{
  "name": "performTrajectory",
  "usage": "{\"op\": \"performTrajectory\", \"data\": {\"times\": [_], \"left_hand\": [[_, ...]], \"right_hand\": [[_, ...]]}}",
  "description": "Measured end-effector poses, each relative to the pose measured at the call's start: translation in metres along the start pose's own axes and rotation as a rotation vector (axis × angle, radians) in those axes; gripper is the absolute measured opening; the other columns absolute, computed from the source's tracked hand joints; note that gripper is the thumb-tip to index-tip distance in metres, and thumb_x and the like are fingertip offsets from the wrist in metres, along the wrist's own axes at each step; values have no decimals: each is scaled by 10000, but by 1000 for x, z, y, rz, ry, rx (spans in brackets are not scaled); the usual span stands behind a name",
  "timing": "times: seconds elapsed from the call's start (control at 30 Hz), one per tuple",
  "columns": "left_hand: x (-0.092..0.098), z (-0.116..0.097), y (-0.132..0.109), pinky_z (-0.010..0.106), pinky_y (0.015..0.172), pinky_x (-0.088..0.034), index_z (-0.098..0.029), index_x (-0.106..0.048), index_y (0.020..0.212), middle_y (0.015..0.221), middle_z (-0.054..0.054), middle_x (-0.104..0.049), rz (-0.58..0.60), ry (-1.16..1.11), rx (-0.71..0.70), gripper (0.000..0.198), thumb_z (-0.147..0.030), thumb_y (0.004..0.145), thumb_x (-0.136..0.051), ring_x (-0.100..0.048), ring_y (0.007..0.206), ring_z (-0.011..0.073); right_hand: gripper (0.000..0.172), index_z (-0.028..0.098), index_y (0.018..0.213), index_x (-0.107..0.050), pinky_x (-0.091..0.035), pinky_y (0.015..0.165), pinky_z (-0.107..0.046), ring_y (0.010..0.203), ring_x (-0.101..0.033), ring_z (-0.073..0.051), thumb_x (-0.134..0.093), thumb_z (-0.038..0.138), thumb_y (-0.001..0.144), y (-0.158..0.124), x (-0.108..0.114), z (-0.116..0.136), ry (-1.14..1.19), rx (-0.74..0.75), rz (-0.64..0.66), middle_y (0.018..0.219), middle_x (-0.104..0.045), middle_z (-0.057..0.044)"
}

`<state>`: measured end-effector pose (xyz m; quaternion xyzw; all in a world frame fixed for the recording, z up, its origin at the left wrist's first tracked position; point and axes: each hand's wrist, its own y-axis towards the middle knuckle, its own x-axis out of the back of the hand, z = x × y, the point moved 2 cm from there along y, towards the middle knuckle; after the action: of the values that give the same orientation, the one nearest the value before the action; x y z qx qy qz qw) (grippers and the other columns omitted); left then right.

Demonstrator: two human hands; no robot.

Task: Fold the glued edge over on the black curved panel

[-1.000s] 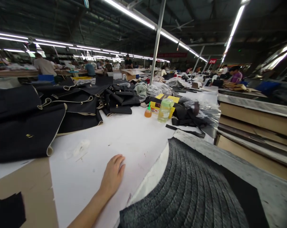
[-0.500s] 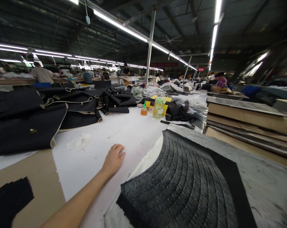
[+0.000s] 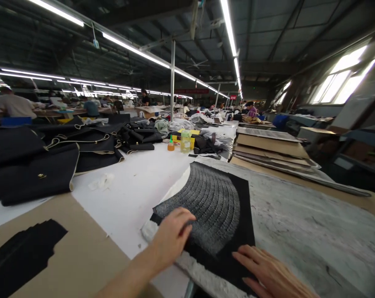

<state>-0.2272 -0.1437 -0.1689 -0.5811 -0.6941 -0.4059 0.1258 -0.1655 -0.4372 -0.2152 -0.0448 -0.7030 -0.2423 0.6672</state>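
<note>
A dark piece of material [image 3: 215, 207] with grey curved stitched rows lies on a grey mottled board [image 3: 299, 223]. My left hand [image 3: 171, 236] rests on its near left edge, fingers curled over the corner. My right hand [image 3: 269, 273] lies flat on its near right corner, fingers stretched out and apart. Neither hand lifts the piece.
White paper [image 3: 137, 186] covers the table to the left, with black fabric pieces [image 3: 38, 165] piled on it. An orange bottle [image 3: 170, 145] and a clear jar [image 3: 185, 142] stand further back. Stacked boards [image 3: 268, 149] lie to the right. Other workers stand at far tables.
My left hand moved from the white paper onto the dark stitched piece. My right hand came into view on its near corner. The view swung right and back.
</note>
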Motion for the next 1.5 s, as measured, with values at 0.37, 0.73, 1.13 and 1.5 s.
{"op": "performTrajectory", "data": {"times": [0.37,0.73,1.13,1.5], "left_hand": [[-81,-45,-84,338,1021,-461,-180,-570,1220,1241,76,-601,266,333,-109,606,32,706,-330,-551,1140,216],[-101,-45,-94,387,1090,-401,-139,-550,1256,1336,86,-551,238,399,-48,556,28,786,-304,-484,1229,222],[-109,-61,-79,370,1008,-409,-174,-489,1288,1162,58,-585,250,463,0,474,-7,856,-385,-475,1089,224],[-121,-68,-68,427,922,-339,-260,-585,1121,1093,29,-597,185,515,102,281,-134,912,-446,-484,1051,234]], "right_hand": [[355,189,1192,-507,-482,731,-390,842,-569,-235,-579,86,861,5,-15,27,-181,16,115,969,-551,-45],[259,190,920,-500,-406,625,-313,746,-552,-204,-449,-43,818,8,-26,18,-215,131,74,892,-545,-23],[151,172,866,-511,-315,506,-279,621,-526,-161,-446,37,857,12,-17,-8,-16,95,46,860,-537,-32],[66,207,822,-521,-398,616,-274,650,-515,-149,-456,220,819,11,30,-76,574,-210,-232,734,-547,11]]}}
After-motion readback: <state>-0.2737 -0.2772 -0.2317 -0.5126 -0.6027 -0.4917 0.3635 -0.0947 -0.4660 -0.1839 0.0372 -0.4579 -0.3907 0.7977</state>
